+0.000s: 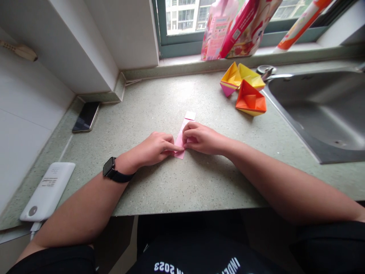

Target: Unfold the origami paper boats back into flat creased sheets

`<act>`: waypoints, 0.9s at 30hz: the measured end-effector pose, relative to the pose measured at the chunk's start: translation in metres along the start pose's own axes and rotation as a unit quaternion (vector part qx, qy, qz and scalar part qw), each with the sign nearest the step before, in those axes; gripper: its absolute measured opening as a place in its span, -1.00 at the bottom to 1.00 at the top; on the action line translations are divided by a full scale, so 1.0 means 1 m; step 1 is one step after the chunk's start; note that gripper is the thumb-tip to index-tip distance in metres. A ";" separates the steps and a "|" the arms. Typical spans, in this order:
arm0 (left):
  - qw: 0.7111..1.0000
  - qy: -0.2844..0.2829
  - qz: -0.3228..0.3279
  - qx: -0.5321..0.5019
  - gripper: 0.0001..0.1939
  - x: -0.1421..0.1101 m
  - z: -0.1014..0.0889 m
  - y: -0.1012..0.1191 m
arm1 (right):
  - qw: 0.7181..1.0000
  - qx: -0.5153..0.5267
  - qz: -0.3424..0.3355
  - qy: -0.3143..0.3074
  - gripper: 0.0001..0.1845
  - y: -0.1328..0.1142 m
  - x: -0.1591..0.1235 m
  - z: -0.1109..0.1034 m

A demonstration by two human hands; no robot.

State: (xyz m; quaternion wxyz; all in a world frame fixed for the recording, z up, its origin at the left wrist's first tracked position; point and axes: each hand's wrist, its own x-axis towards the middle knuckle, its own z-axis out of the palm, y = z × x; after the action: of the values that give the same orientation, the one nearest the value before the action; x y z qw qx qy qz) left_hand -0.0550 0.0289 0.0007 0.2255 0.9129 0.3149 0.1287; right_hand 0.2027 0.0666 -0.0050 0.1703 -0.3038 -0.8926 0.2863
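Note:
A narrow strip of folded pink paper (180,139) lies on the speckled grey-green countertop (159,99), its paler end (190,115) pointing away from me. My left hand (151,149), with a black watch (111,170) on the wrist, presses its fingertips on the strip's lower part. From the other side, my right hand (200,137) pinches the strip, and its fingers hide the middle. Beyond the hands stand folded paper pieces: a yellow and pink one (230,79), a yellow one (251,76) and an orange and yellow one (250,99).
A steel sink (316,114) with a tap base (266,70) lies to the right. A black phone (86,117) and a white power bank (48,191) sit on the left of the counter. Colourful packages (228,30) lean against the window at the back.

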 end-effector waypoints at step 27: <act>0.999 -0.029 -0.022 -0.029 -0.75 -0.002 -0.014 0.008 | 1.000 -0.022 -0.008 -0.009 -0.84 -0.002 0.001 -0.002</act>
State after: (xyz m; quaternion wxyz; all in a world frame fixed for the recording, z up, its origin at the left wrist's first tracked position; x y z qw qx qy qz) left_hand -0.0573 0.0266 0.0165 0.2634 0.9024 0.3241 0.1066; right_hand 0.2015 0.0668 -0.0020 0.1583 -0.2978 -0.9025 0.2678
